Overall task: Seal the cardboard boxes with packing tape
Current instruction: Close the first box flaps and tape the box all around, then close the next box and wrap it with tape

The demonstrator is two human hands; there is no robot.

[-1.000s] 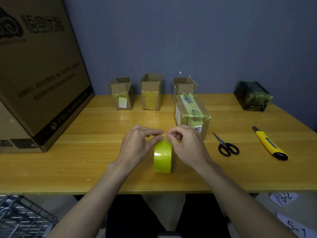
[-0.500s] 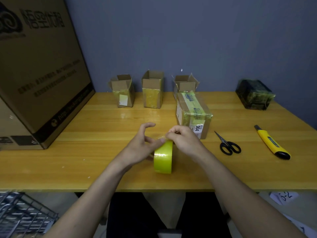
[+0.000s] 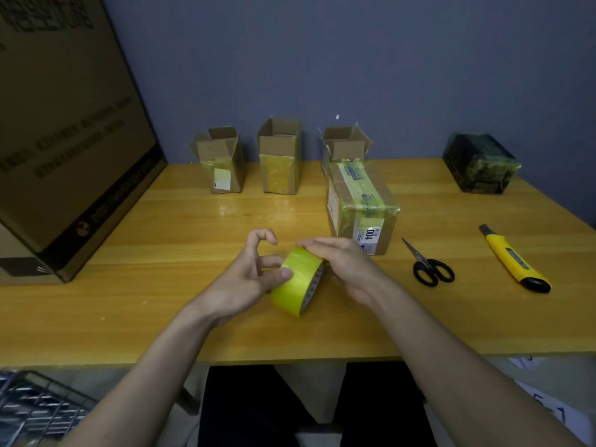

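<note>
A yellow-green roll of packing tape [image 3: 296, 282] stands tilted on the wooden table [image 3: 161, 285] near its front edge. My right hand [image 3: 342, 262] grips the roll from the right, fingers curled over its top. My left hand [image 3: 251, 272] is on the roll's left side, its thumb pressing the roll's face and its other fingers spread and loosely curled. Three small open cardboard boxes stand at the back: left [image 3: 221, 159], middle [image 3: 279, 156], right [image 3: 345, 145]. A taped cardboard box [image 3: 359, 204] with a "004" label lies just beyond my right hand.
A large brown carton [image 3: 64, 124] leans at the left. Black scissors [image 3: 429, 266] and a yellow utility knife [image 3: 512, 259] lie on the right. A dark wrapped package [image 3: 480, 162] sits back right. A wire basket [image 3: 35, 411] is below left.
Both hands were pinching at the top of the upright roll. Now the roll has tipped to the left, the right hand covers its top and the left fingers have opened.
</note>
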